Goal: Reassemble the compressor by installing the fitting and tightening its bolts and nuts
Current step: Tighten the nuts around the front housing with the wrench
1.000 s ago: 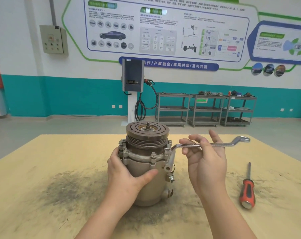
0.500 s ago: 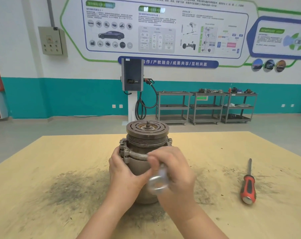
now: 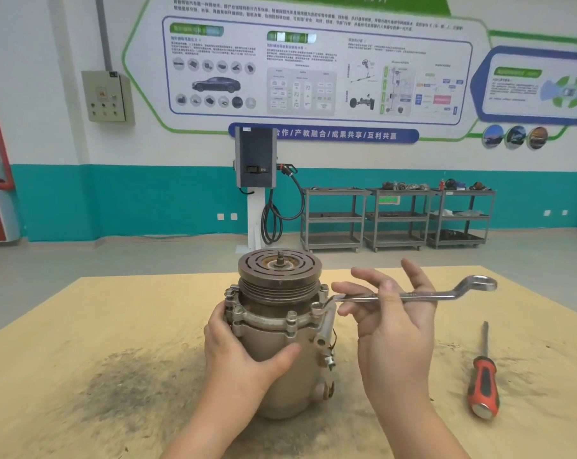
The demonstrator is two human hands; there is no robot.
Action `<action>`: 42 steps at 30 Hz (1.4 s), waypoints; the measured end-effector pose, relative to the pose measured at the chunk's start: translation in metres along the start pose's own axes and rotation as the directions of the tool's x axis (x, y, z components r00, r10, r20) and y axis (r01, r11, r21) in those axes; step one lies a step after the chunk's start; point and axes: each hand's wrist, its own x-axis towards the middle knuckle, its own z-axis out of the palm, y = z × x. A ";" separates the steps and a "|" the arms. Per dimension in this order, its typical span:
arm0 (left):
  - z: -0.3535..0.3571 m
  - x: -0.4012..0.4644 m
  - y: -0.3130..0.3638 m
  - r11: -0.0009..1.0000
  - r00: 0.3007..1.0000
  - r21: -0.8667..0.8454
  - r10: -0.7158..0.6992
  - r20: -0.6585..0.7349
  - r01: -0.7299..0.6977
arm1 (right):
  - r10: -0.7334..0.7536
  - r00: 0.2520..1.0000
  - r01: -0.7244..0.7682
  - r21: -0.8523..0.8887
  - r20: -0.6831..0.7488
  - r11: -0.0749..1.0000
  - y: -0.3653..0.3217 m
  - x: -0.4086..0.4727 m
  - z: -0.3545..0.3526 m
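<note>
The tan metal compressor [image 3: 288, 392] stands upright on the wooden table [image 3: 115, 319], its dark grooved pulley [image 3: 279, 270] on top. My left hand [image 3: 240, 352] grips the body from the left, thumb across the front. A silver ring wrench [image 3: 446, 295] reaches out to the right, its near ring on a flange bolt [image 3: 316, 306] above the side fitting [image 3: 324, 331]. My right hand [image 3: 396, 339] holds the wrench shaft, thumb pinning it against spread, nearly straight fingers. Several more bolts stand around the flange.
A red-and-black screwdriver [image 3: 484, 382] lies on the table to the right of my right hand. Dark grime stains the tabletop [image 3: 128, 385] left of the compressor. Beyond the table's far edge are open floor, a charging post [image 3: 255, 193] and metal shelving carts [image 3: 396, 217].
The wrench swung from the right round to the front of the compressor, then returned to point right, set on the flange bolt. My left hand stayed on the body.
</note>
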 end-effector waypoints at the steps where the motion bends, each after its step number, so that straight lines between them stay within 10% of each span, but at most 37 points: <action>1: 0.000 -0.001 0.000 1.000 1.000 0.001 0.002 -0.007 -0.002 | 0.047 0.999 -0.047 0.031 -0.004 0.998 0.000 0.002 -0.001; 19: 0.007 -0.031 0.045 0.948 0.946 0.311 0.041 -0.321 0.064 | 0.500 0.864 -0.504 0.098 0.063 0.858 0.012 0.046 -0.042; 30: -0.036 0.012 0.020 0.992 0.980 -0.106 -0.049 0.192 0.070 | 0.590 0.805 -0.592 0.127 0.057 0.796 0.013 0.076 -0.026; 42: -0.052 0.072 0.051 0.979 0.971 -0.103 -0.157 0.180 0.177 | 0.625 0.770 -0.636 0.079 0.126 0.768 0.018 0.081 -0.029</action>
